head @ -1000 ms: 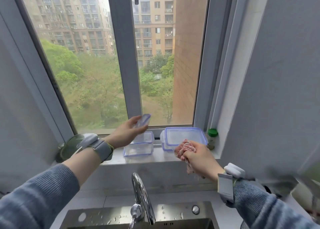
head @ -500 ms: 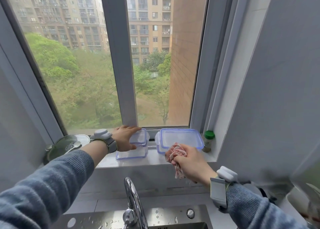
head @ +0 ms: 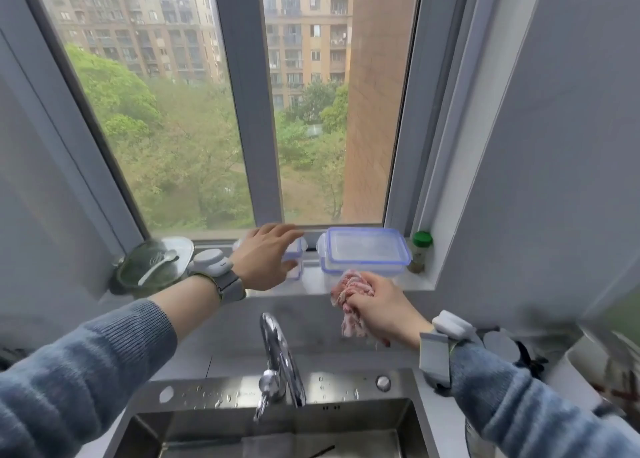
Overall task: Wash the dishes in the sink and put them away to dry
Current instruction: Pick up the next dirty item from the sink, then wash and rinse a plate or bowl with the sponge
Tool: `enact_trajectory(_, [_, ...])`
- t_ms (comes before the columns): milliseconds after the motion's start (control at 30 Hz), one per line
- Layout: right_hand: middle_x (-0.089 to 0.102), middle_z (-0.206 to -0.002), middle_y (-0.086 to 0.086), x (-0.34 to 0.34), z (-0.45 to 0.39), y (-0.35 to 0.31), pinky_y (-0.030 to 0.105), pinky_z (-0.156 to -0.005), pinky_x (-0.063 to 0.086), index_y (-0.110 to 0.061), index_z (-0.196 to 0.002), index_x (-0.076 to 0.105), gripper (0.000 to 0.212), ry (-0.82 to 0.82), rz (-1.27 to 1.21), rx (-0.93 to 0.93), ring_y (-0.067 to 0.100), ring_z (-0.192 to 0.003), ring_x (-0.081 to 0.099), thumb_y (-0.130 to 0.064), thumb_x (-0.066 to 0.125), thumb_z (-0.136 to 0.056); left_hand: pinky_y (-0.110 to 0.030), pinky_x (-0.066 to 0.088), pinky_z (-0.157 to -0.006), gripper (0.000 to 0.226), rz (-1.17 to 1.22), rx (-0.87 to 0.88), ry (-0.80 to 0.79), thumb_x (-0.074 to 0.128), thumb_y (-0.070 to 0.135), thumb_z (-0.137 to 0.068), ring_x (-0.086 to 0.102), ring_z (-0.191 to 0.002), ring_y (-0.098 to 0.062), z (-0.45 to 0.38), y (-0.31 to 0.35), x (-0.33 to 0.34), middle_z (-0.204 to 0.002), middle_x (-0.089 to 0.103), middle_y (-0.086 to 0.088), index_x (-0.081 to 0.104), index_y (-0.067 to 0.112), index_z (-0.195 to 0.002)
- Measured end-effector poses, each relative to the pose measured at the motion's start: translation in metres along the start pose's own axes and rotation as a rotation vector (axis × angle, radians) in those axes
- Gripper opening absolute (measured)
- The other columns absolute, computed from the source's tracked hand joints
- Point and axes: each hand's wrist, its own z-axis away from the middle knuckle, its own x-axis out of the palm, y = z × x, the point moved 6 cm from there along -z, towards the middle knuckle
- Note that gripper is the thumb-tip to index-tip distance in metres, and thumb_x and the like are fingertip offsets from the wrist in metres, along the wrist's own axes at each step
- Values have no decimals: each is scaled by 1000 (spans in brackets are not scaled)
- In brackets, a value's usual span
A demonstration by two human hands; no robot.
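Two clear plastic boxes on the grey windowsill (head: 311,284), rectangular, blue-rimmed. Small box (head: 294,258) mostly covered by the left hand (head: 265,260) — fingers spread flat over its top, thumb against the near side. Large box (head: 363,255) just to the right, lid on, clip tabs at the ends, close beside the small one. Right hand (head: 381,314) below it, fist clamped round a crumpled pink-and-white rag (head: 349,301), loose end hanging down. Small jar (head: 420,251) with a green cap in the sill's right corner. Round glass lid (head: 152,267) with a pale spoon (head: 157,265) lying on it at the left end. Lower down — curved chrome tap (head: 280,357) over a steel sink (head: 346,388), rim beaded with water drops. Grey bands with white pods on both wrists.
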Motion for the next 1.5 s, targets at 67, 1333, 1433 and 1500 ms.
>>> enact_trajectory(67, [78,-91,-14,4,11,9,29,-90,56,-21,-92,77,25,-8,-9,4,8,-89,73,-6,59,-84,-42,19,-122,60,40,92,75,57,37,-99,24,-151,-23,26,33,2,-164,30,5,36,29,-154])
enact_trajectory(1333, [70,-60,3,195,204,316,20,-60,49,0,-87,71,42,-682,435,884,9,-60,68,-19,40,-107,-22,46,-97,18,456,-672,-806,58,30,-89,62,-119,-15,370,37,383,-126,69,7,63,34,-106])
enact_trajectory(1433, [54,-36,-8,199,202,345,12,-35,33,-8,-70,64,49,-501,330,1025,3,-32,48,-31,42,-108,-22,44,-99,32,475,-618,-808,58,32,-90,60,-122,-14,356,52,395,-129,67,9,67,30,-121])
enact_trajectory(1500, [55,-39,-6,209,199,367,12,-39,33,-13,-56,62,58,-417,280,1067,7,-42,56,-36,43,-106,-23,43,-100,32,483,-577,-820,59,33,-92,59,-123,-13,348,63,396,-129,66,11,66,30,-123])
